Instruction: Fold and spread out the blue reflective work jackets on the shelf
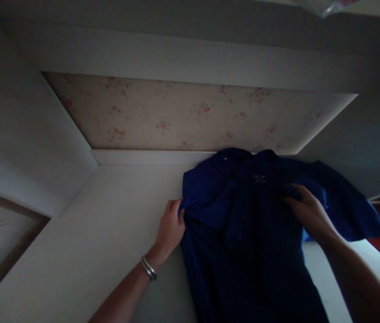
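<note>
The left hand (171,229) is pinching the left shoulder edge of a dark blue shirt (243,224) lying on a white shelf (109,224), the right hand (307,213) gripping its other shoulder; the hanging right sleeve risks dragging it off.

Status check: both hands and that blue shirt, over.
Left hand pinching blue shirt at its left edge. Right hand gripping it near the collar. Shirt spread on white surface. Nothing in the way.
</note>
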Motion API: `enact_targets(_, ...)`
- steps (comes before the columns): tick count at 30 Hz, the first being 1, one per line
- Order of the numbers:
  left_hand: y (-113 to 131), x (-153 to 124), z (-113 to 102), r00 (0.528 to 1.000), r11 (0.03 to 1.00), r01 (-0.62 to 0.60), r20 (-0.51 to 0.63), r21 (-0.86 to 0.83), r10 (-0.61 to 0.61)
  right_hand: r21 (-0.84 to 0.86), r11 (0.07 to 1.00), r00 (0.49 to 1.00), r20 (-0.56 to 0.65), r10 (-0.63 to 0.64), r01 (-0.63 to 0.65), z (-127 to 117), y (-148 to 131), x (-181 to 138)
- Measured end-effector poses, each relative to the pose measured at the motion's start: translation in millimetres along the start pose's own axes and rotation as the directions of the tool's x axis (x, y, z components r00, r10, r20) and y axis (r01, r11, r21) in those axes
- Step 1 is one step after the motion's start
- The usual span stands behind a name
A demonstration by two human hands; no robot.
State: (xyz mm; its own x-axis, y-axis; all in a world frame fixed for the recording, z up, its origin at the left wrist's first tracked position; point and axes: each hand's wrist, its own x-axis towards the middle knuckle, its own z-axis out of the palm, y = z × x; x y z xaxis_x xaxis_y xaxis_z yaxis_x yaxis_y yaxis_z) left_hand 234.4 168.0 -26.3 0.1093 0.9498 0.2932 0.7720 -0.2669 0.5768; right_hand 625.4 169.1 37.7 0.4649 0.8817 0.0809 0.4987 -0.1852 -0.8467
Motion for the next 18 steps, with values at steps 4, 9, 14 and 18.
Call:
enact_targets(4,-78.5,21.5,-74.9,0.985,0.980,0.147,-0.114,0.136,-0.132,0.284,0.959,0.972,0.226,-0.065,-0.002,67.2,-49.3,-25.0)
enact_targets(9,-149.3,39.7,-186.9,0.924,0.872,0.339,-0.298,0.354,-0.239,0.431,0.883,0.812,0.437,-0.387,0.189,130.6,-81.3,-61.4)
enact_targets(14,-142.3,9.3,-211.5,0.955,0.847,0.266,-0.243,0.461,-0.168,0.358,0.825,0.282,0.817,-0.503,0.437,139.0,-84.4,-106.7)
enact_targets(18,-94.4,-53.8,-172.5,0.915,0.975,0.222,0.346,-0.003,-0.208,0.403,0.853,-0.260,0.908,-0.328,0.333,120.9,-63.9,-136.7)
